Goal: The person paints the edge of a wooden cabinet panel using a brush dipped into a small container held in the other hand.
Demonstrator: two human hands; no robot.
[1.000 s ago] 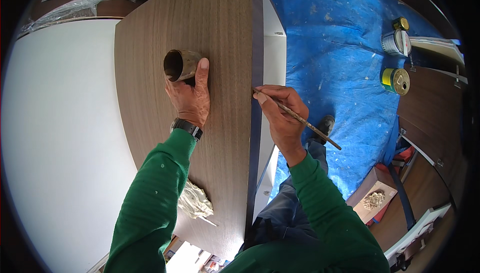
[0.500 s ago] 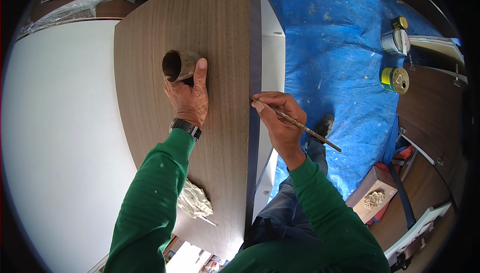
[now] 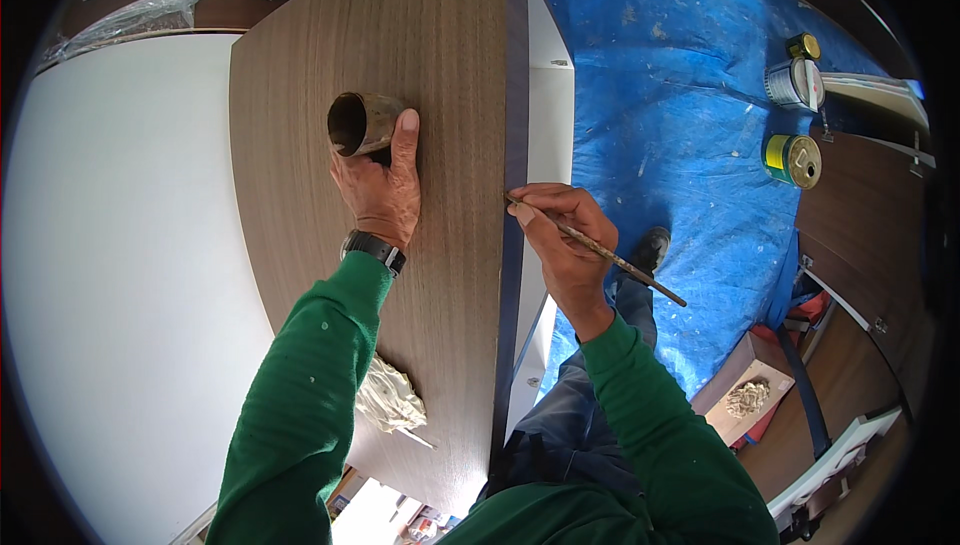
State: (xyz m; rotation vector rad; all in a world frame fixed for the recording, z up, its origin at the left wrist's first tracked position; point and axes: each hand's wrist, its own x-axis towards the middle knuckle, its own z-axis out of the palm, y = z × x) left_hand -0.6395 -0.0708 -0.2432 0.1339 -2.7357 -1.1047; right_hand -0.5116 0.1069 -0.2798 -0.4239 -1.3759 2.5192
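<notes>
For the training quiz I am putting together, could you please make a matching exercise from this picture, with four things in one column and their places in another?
Things:
1. small metal cup
2. thin brush
3. crumpled pale rag
4. yellow-labelled tin

Places:
A. on the blue tarpaulin, at the right
B. in the right hand, tip at the edge of the wooden panel
C. on the panel's face, against the left hand
D. on the panel, beside the left sleeve

Pairs: 1-C, 2-B, 3-D, 4-A
</notes>
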